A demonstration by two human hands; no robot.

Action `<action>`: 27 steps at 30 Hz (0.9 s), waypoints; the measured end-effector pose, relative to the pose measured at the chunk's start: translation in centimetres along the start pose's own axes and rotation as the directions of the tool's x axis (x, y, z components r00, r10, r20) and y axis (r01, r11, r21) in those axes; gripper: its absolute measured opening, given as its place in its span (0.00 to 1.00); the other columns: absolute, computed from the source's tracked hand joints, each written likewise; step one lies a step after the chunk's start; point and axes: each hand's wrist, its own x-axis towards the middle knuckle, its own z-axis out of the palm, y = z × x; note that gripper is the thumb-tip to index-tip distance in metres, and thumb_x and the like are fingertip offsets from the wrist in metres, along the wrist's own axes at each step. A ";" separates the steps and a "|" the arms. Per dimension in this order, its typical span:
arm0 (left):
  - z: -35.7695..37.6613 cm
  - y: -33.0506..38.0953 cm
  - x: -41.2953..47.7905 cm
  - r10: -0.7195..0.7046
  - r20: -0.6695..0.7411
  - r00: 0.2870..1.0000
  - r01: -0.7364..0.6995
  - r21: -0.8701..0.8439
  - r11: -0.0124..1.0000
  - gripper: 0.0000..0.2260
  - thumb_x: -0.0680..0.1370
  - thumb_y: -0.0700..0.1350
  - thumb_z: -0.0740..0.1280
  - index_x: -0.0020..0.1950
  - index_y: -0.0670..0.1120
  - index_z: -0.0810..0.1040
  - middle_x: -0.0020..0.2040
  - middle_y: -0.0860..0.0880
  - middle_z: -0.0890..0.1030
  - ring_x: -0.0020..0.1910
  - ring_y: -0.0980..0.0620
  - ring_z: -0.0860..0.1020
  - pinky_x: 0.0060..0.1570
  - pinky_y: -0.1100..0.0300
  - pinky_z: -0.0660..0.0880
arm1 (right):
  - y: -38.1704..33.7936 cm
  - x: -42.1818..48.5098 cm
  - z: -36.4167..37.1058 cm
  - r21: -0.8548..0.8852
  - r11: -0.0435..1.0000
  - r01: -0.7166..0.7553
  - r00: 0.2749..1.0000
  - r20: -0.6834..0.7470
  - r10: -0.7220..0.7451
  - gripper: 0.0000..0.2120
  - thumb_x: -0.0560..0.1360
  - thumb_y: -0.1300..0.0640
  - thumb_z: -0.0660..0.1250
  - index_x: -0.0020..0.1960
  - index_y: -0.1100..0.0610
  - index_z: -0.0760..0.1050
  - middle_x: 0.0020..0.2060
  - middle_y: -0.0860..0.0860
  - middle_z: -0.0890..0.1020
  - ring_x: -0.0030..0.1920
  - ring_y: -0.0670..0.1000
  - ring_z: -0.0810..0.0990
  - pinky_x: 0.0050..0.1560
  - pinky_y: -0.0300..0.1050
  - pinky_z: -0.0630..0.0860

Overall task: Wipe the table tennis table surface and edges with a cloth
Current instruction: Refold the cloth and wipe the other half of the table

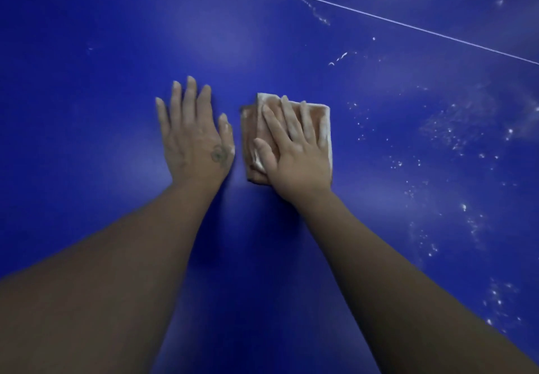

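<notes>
Your right hand lies flat on the cloth, fingers straight and spread, pressing it onto the blue table; nothing is pinched or curled round it. The cloth is folded into a rough rectangle, orange-brown with pale, dusty edges, and its long axis runs away from you, roughly in line with your forearm, with the far short edge tilted slightly. No table edge or corner shows, so the cloth's place is only on the open surface. Your left hand rests palm down on the bare table just beside the cloth, fingers straight and apart, holding nothing. A thin white line crosses the surface diagonally beyond the cloth. White specks are scattered to the cloth's right.
</notes>
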 end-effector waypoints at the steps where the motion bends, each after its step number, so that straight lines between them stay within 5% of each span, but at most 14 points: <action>1: 0.4 0.1 0.4 -0.004 0.014 1.000 0.003 0.048 0.999 0.28 0.89 0.55 0.55 0.87 0.43 0.64 0.88 0.42 0.60 0.89 0.40 0.53 0.86 0.36 0.46 | 1.5 0.4 -0.1 -0.004 1.000 -0.007 1.000 -0.023 0.007 0.31 0.86 0.36 0.52 0.86 0.41 0.57 0.87 0.45 0.56 0.87 0.53 0.49 0.85 0.64 0.44; 10: 1.0 1.1 0.7 -0.088 0.079 0.993 0.072 0.187 0.980 0.31 0.89 0.61 0.49 0.90 0.51 0.52 0.91 0.47 0.49 0.89 0.43 0.45 0.86 0.35 0.42 | 13.8 -2.6 -3.5 -0.098 0.934 -0.344 0.938 0.005 0.346 0.31 0.86 0.40 0.47 0.88 0.46 0.53 0.88 0.49 0.52 0.88 0.55 0.46 0.84 0.67 0.44; 15: 1.5 1.0 0.9 -0.105 0.076 0.992 0.089 0.191 0.978 0.32 0.87 0.63 0.46 0.90 0.52 0.53 0.91 0.48 0.50 0.89 0.45 0.45 0.86 0.36 0.42 | 7.5 1.2 -1.5 -0.097 0.977 -0.190 0.981 0.014 0.192 0.31 0.86 0.37 0.49 0.87 0.40 0.50 0.88 0.46 0.49 0.88 0.53 0.45 0.85 0.65 0.41; 23: 2.4 0.3 0.9 -0.059 -0.026 0.998 0.062 0.137 0.989 0.30 0.87 0.59 0.55 0.88 0.50 0.61 0.89 0.46 0.58 0.89 0.44 0.52 0.86 0.36 0.46 | 3.2 12.6 0.0 -0.013 0.999 -0.030 0.998 -0.055 0.029 0.29 0.86 0.35 0.49 0.85 0.40 0.60 0.87 0.45 0.55 0.88 0.53 0.48 0.84 0.63 0.43; 27: 2.6 0.3 0.8 -0.047 -0.038 0.998 0.051 0.106 0.993 0.30 0.87 0.58 0.56 0.88 0.48 0.64 0.89 0.45 0.59 0.89 0.43 0.53 0.86 0.35 0.46 | 9.9 12.8 -1.0 -0.081 0.979 -0.186 0.980 -0.093 0.178 0.29 0.86 0.36 0.50 0.86 0.40 0.58 0.87 0.46 0.57 0.87 0.54 0.52 0.84 0.63 0.45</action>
